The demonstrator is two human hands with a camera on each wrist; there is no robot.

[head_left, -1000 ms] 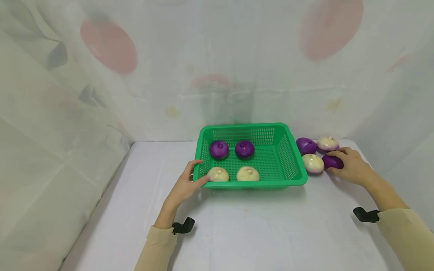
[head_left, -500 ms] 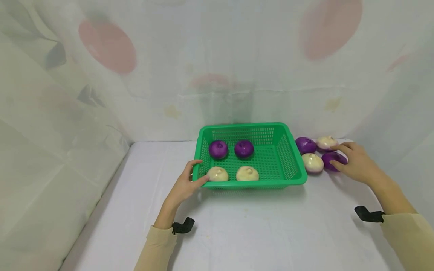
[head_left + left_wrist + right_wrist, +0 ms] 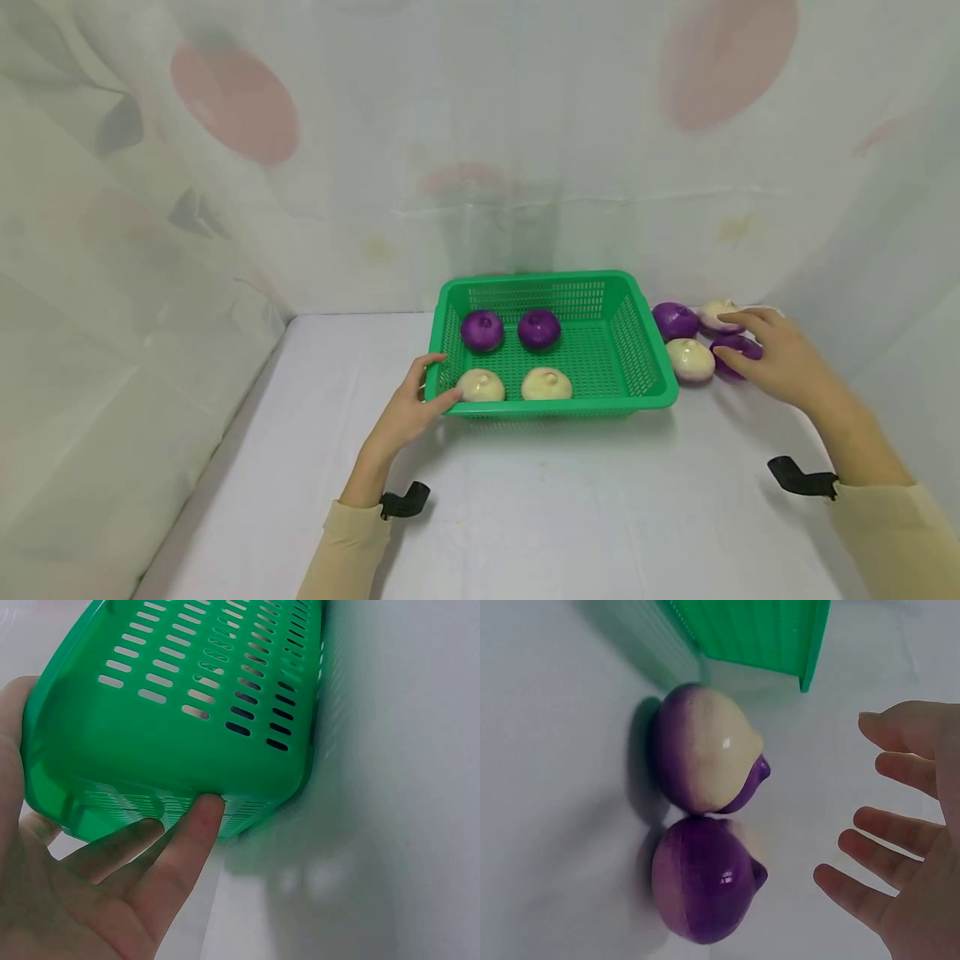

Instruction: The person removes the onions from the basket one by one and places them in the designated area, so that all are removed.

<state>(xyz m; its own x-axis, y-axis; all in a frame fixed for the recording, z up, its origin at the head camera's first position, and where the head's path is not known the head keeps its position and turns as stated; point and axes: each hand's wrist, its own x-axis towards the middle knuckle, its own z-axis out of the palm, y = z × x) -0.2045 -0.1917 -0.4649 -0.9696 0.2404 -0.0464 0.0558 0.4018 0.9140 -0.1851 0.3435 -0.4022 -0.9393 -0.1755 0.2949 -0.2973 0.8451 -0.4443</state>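
My left hand [image 3: 405, 410] grips the near left corner of a green plastic basket [image 3: 555, 407], its thumb over the front rim and other fingers at the left side. Inside lie two purple onions [image 3: 482, 331] at the back and two cream-topped onions [image 3: 546, 384] at the front. My right hand [image 3: 787, 358], fingers spread and holding nothing, hovers over the right-hand purple onion [image 3: 738, 355], partly hiding it. In the right wrist view a gap shows between this hand and the purple onion [image 3: 705, 881]. Beside it sits a cream-topped onion [image 3: 691, 361].
Another purple onion [image 3: 676, 322] and a cream-topped onion [image 3: 716, 315] stand behind, near the back edge of the white table [image 3: 540, 517]. A patterned sheet [image 3: 525, 125] rises along the back and sides. Each wrist wears a black camera mount [image 3: 802, 477].
My right hand has loosened its fingers from the purple onion, lifted off it and shifted slightly. The onion stays on the table. My left hand has kept its place on the basket.
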